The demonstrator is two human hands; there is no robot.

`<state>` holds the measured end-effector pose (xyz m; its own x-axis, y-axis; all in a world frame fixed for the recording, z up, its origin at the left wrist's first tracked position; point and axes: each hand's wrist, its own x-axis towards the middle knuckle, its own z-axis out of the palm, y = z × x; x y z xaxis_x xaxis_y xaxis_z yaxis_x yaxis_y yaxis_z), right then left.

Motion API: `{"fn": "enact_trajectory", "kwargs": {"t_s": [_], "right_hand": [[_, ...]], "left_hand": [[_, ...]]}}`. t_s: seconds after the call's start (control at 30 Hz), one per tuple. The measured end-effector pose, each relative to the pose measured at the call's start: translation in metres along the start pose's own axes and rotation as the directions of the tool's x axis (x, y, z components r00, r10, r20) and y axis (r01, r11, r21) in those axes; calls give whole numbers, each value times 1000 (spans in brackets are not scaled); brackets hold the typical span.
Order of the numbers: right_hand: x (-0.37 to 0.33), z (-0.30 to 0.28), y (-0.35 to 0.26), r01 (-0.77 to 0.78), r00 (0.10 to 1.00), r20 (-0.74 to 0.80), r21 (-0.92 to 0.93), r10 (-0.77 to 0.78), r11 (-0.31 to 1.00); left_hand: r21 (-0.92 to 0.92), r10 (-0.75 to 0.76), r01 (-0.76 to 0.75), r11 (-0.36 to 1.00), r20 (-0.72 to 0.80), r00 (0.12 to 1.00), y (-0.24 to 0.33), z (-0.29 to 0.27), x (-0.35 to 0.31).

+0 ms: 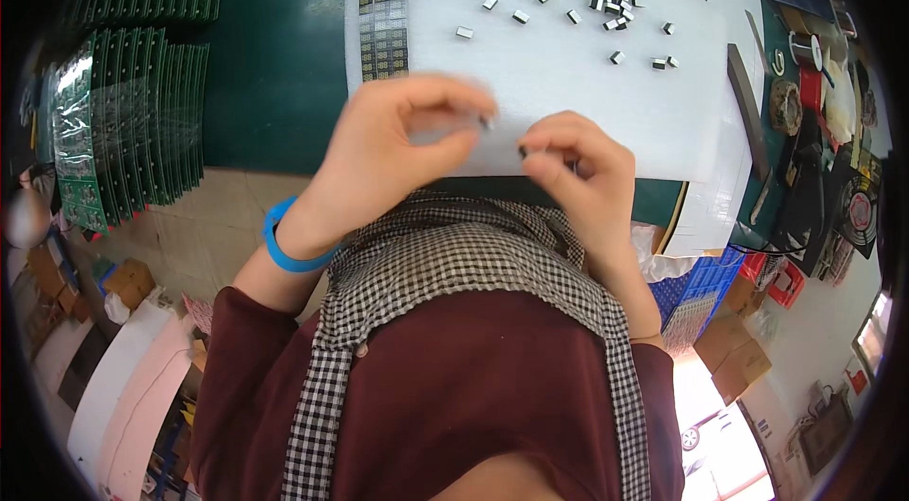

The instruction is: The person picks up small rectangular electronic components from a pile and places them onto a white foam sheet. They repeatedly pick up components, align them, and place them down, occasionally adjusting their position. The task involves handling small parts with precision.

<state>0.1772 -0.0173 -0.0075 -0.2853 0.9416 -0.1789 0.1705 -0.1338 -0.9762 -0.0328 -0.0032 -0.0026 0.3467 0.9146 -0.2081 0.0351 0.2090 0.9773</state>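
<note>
Mid-frame, I am watching left hand [383, 136] and right hand [595, 163] each pinching one small, blurred piece [524, 152] below scattered black-and-white blocks [521, 17].

Right of the blue crate [720, 276] sits a red plastic container [785, 295]. Near that crate — a brown cardboard box [741, 372].

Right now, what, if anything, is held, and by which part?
The left hand pinches a small grey piece, the right hand a small dark piece; which part of each is unclear.
</note>
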Motion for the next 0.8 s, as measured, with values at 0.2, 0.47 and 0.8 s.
{"fn": "enact_trajectory", "kwargs": {"t_s": [0.2, 0.47, 0.8], "right_hand": [[2, -1, 1, -213, 976, -6, 213, 220, 953], [5, -11, 2, -281, 960, 92, 287, 265, 916], [-2, 2, -4, 200, 966, -100, -297, -239, 934]], "left_hand": [[951, 288, -71, 301, -20, 957, 3, -5, -17], [955, 115, -234, -182, 257, 959, -12, 3, -16], [-246, -169, 163, 956, -3, 986, 4, 1, -8]]}}
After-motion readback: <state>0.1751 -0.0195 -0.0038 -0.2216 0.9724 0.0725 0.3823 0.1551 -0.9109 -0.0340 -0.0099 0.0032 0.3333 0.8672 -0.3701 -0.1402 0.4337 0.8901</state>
